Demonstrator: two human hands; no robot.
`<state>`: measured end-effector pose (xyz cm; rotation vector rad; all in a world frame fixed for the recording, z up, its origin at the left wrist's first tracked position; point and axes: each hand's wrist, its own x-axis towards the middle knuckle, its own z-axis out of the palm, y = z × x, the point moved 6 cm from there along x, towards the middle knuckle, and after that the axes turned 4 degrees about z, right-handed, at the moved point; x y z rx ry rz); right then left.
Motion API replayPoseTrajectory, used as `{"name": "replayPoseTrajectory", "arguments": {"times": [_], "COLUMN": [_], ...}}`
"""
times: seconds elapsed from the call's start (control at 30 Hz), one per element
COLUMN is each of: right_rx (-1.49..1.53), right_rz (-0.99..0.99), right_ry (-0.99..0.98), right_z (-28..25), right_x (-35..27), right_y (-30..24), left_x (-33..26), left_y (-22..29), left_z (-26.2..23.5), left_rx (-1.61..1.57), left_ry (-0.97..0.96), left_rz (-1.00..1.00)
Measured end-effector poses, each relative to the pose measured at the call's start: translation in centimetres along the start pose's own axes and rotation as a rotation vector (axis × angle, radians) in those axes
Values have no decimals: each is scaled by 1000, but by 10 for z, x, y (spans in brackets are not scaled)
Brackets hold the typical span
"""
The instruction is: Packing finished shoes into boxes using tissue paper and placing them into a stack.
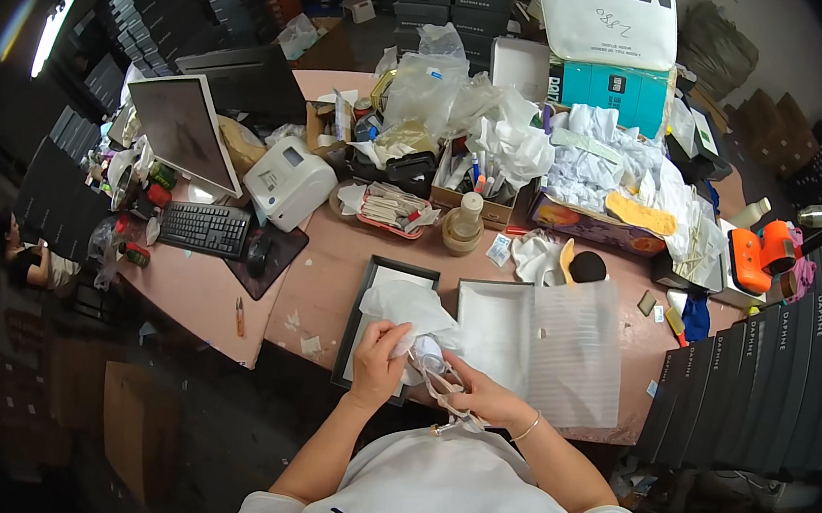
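My left hand (378,364) pinches a sheet of white tissue paper (406,304) that spreads over a dark-rimmed shoebox (347,349). Beside it my right hand (491,398) is closed on a pale strappy sandal (437,376), its thin straps hanging toward my shirt. A white wad of paper (427,347) shows at the sandal's upper end, between my hands. Tissue and fingers hide much of the sandal. To the right lies the box lid (493,326), white inside, with a translucent foam sheet (576,357) next to it.
Behind the box stand a pump bottle (464,224), a red tray of paper slips (395,212) and a carton of crumpled paper (588,214). Leftward are a label printer (290,181), keyboard (204,228) and utility knife (240,317). Dark shoeboxes (754,389) line the right.
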<state>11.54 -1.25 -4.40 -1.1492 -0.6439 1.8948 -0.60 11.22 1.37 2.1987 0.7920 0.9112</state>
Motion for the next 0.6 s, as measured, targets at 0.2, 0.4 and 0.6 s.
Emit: {"name": "replayPoseTrajectory", "arguments": {"times": [0.2,0.4,0.6], "right_rx": [304,484,794], "right_rz": [42,-394,-389], "right_ry": [-89,394,159], "right_z": [18,15,-11], "right_x": [18,50,52], "right_y": [-16,-17,-21], "left_x": [-12,-10,-37], "left_y": [28,64,81], "left_z": [-23,-6,17], "left_rx": [-159,-60,-201], "left_ry": [-218,-245,-275], "left_rz": [23,334,322]}}
